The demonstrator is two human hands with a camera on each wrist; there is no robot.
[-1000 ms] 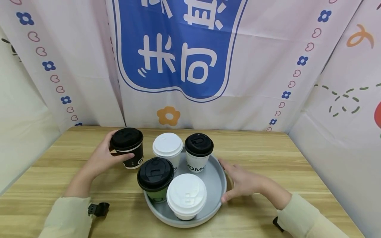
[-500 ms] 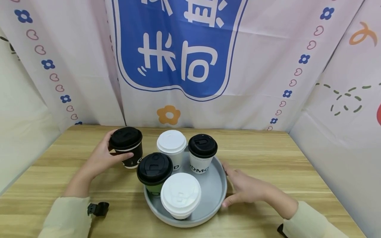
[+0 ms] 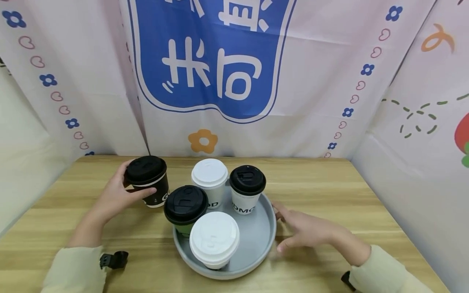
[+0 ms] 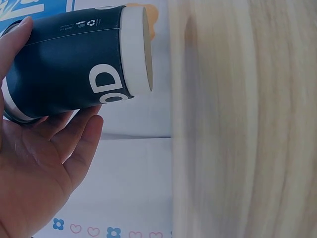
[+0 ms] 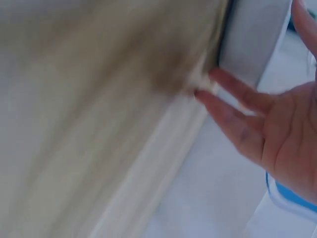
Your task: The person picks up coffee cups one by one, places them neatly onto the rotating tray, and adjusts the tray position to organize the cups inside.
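Observation:
My left hand (image 3: 116, 194) grips a dark paper coffee cup (image 3: 160, 188) with a black lid, left of the tray. In the left wrist view this cup (image 4: 64, 62) has its base apart from the tabletop. A round grey tray (image 3: 258, 236) bears a green cup with a black lid (image 3: 185, 203), a white-lidded cup (image 3: 214, 238) in front, another white-lidded cup (image 3: 209, 175) behind, and a white cup with a black lid (image 3: 244, 202). My right hand (image 3: 313, 231) has its fingers spread beside the tray's right rim; the thumb is off it.
The tray stands on a wooden table (image 3: 318, 183). A white curtain (image 3: 311, 81) with a blue printed shield hangs behind the table's back edge. Pale printed sheets (image 3: 414, 175) flank the sides.
The tray with its cups has turned clockwise: the front cup shifted left, the green cup back, the rear cups right. My right hand has drawn slightly away. My left hand still holds the dark cup.

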